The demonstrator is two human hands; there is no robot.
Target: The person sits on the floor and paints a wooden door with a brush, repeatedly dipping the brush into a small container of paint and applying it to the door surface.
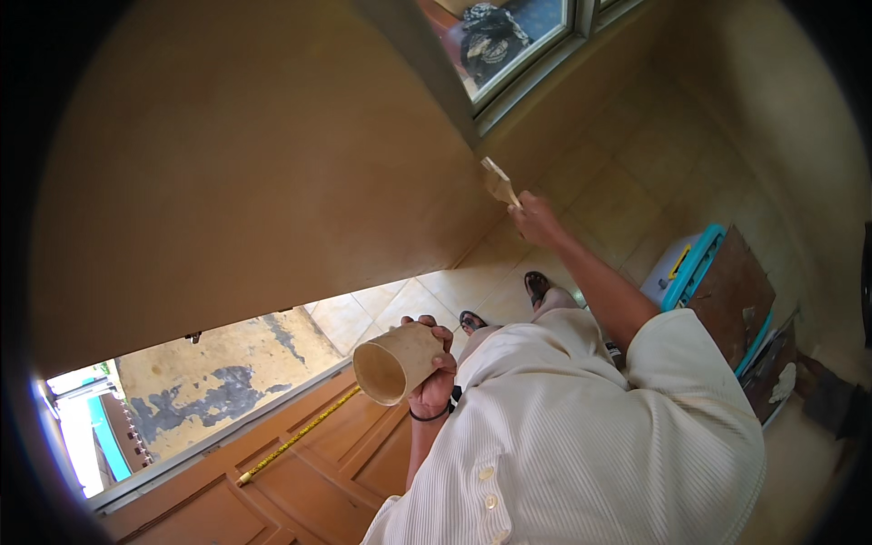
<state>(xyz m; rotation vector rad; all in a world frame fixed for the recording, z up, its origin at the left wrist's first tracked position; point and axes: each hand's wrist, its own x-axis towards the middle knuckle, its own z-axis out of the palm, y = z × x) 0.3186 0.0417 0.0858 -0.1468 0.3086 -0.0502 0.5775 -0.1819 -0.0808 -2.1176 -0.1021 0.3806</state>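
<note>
My left hand (436,371) grips a beige cup-shaped container (419,351), tilted so that its open mouth faces left. The inside looks beige, and how much it holds cannot be told. In my right hand (539,219), stretched out ahead, is a paintbrush (501,184) with pale, coated bristles. Its tip is at the right end of a broad, smooth brown panel or wall (272,170), just below a grey frame edge (453,95). Whether the bristles touch the surface cannot be told.
A brown panelled door (300,477) stands at lower left, with a yellow patterned strip (300,436) along it. Beyond the opening is a peeling yellow wall (225,381). To my right stands a plastic box with a turquoise rim (695,269) beside a brown board (736,300). A window (507,48) is ahead.
</note>
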